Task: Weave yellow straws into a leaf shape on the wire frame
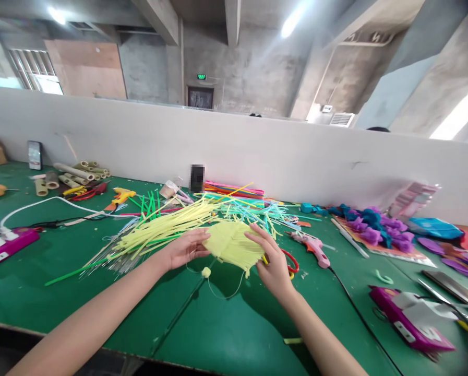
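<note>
Between my two hands is a flat yellow piece made of pipe cleaners [234, 244] laid side by side, held up over the green table. My left hand [189, 248] pinches its left edge, with some fingers behind it. At the right edge, my right hand [271, 256] has its fingers closed on the piece, the thumb side partly hidden. A thin clear thread or wire loops below the piece, near a small yellow knob [206, 272]. Just beyond lies a loose heap of yellow pipe cleaners [167, 224].
A pink glue gun [314, 248] lies to the right with its black cord running forward. A yellow glue gun [123, 195] is at the left. Purple power strips [409, 318] sit on both sides. Purple and blue fuzzy pieces [370, 227] and bamboo tubes [81, 175] stand farther back.
</note>
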A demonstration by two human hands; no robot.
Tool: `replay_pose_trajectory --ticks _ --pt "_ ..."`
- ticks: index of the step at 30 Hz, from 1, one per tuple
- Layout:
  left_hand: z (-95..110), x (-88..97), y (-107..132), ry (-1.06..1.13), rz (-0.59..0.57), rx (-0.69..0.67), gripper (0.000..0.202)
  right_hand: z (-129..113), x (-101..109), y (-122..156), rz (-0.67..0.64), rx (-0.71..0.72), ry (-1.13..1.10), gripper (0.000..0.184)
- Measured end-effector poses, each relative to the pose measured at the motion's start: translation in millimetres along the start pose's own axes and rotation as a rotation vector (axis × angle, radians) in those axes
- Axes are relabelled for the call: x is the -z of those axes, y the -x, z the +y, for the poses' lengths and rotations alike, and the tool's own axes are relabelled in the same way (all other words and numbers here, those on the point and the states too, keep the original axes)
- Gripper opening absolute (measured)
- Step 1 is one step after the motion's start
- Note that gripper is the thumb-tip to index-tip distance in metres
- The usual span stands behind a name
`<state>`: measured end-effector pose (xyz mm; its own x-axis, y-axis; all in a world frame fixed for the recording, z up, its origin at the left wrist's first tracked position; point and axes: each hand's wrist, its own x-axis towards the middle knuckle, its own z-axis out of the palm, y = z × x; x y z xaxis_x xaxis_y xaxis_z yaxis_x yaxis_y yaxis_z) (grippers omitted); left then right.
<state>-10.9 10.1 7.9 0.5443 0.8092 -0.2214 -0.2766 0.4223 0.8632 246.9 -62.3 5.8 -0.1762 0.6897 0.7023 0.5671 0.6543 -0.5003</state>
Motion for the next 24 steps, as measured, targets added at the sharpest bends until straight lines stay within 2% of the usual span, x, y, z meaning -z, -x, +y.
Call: replay_pose_trajectory --ticks 4,9,13,17,24 --pt "-5 -5.4 -1 -0.045 -0.003 -0.005 0.035 -5 -4 2 -0.019 -0.059 0.015 0.069" --pt "-3 -3.8 -5 0.05 0.119 -0.17 0.033 -17 3 6 -0.119 -0.106 0.006 0.061" --pt "0 0.0 -6 0.066 0.18 -0.239 0.029 -24 6 6 -0.138 -0.099 -0.014 0.041" --pt "-1 -1.9 -6 0.055 0.169 -0.232 0.029 -27 1 5 -0.152 -0.094 -0.037 0.027" --pt "-2 -4.1 -4 0.063 0.14 -0.224 0.03 -25 -4 5 -0.106 -0.095 -0.043 0.019"
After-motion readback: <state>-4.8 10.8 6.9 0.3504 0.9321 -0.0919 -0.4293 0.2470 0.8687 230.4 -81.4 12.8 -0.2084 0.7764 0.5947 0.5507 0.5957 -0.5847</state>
